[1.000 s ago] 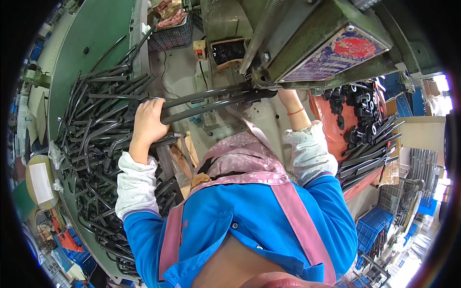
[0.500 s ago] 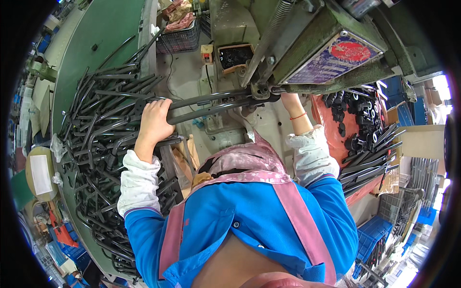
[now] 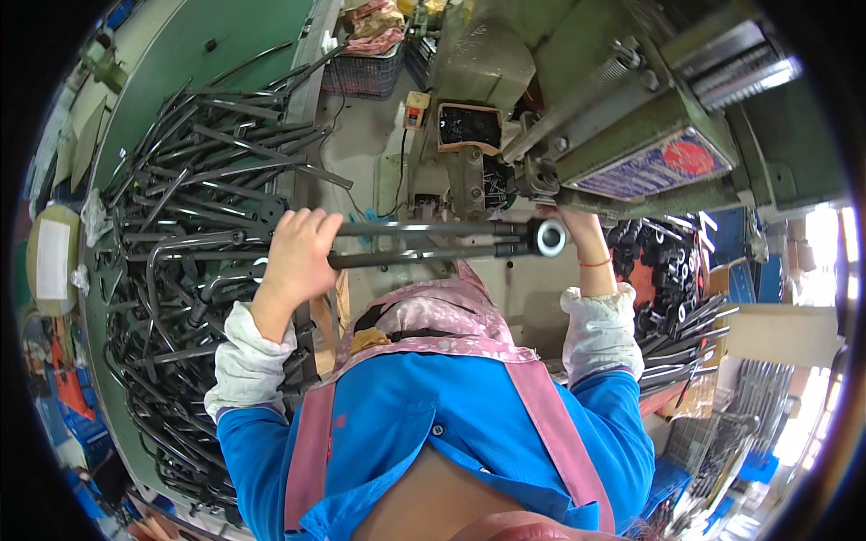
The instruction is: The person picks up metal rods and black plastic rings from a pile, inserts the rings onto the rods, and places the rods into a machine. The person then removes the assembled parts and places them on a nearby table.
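Note:
A black metal tube frame (image 3: 415, 257) lies crosswise in front of my body. Its two long tubes run side by side, and a bright-rimmed round socket (image 3: 548, 237) sits at the right end. My left hand (image 3: 302, 257) is closed around the tubes at the left end, beside the heap of tubes. At the socket end, my right hand (image 3: 577, 230) has its fingers curled against the piece; the fingertips are partly hidden behind it. Just above the socket is the tool head (image 3: 538, 178) of a green press machine (image 3: 622, 167), apart from the frame.
Many bent black tubes (image 3: 180, 270) are heaped on a green table (image 3: 244, 68) at left. A box of small black parts (image 3: 469, 126) stands beyond the frame, near a black crate (image 3: 365, 74). Black fittings (image 3: 663, 257) and loose rods (image 3: 690, 334) lie at right.
The tube frame has come out from under the press tool toward me, and its right end has turned to show the round socket. Both hands have shifted with it. My view has swung slightly.

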A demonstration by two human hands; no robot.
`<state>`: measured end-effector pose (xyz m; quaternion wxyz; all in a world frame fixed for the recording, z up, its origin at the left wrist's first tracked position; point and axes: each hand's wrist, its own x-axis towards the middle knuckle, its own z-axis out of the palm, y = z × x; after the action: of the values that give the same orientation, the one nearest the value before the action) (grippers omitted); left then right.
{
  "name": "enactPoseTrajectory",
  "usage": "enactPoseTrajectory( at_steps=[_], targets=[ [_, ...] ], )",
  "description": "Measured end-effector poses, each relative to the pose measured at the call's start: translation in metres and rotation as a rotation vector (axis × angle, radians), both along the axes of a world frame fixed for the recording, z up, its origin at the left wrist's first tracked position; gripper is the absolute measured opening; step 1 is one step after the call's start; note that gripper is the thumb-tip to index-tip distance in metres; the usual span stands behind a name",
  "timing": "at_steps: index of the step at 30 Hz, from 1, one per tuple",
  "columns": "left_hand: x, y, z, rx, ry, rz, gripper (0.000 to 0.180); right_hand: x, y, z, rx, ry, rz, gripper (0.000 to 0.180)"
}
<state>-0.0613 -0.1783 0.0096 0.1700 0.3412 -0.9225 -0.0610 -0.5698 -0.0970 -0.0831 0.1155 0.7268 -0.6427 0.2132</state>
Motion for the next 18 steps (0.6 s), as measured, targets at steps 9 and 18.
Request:
enactPoseTrajectory(
  at_steps=[9,18],
  targets=[
    [-0.016,0.057,-0.023,0.087,-0.081,-0.056,0.049,0.072,-0.173,-0.013,0.056,-0.329,0.198,0.021],
    [-0.022,0.072,-0.023,0.139,-0.063,0.025,0.048,0.087,-0.208,-0.022,0.222,-0.238,0.018,0.021]
  ],
)
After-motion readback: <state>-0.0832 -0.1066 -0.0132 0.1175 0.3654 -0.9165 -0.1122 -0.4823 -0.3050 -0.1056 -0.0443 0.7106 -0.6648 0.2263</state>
